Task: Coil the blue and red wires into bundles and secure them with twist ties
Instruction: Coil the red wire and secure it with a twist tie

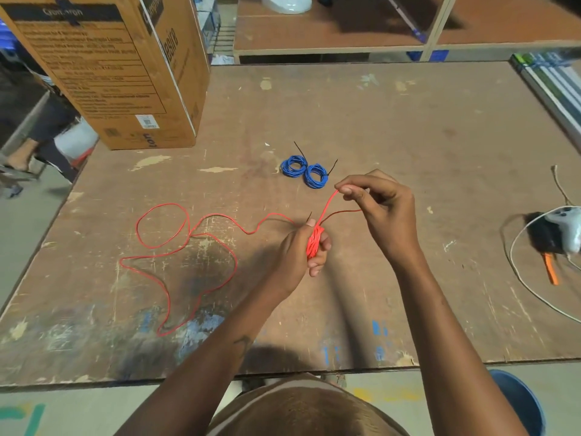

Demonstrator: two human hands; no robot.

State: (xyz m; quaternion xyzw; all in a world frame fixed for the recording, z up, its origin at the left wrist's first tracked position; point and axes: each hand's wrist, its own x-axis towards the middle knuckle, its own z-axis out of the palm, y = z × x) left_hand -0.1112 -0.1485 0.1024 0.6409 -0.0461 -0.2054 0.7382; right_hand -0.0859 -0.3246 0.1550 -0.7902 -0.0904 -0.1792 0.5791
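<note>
A big cardboard box (pixel 119 67) is parked at the far left corner of the worn counter (pixel 408 127). In front of it, the loose red wire (pixel 188 234) is sprawled in lazy loops across the left half of the counter, then trails right to the hands. A red coil (pixel 314 242) is wrapped around the fingers of the left hand (pixel 301 250), which is curled round it and held just above the counter; a thin black tie end (pixel 309 216) is seen poking up beside it. Farther back, two blue coils (pixel 305 171) are laid side by side, touching, each already cinched with a black tie. The strand rising from the red coil is pinched between thumb and finger of the right hand (pixel 377 209). At the far right edge, a white cord (pixel 528 287) is looped round a gray and black gadget (pixel 559 234), too blurred to be identified.
</note>
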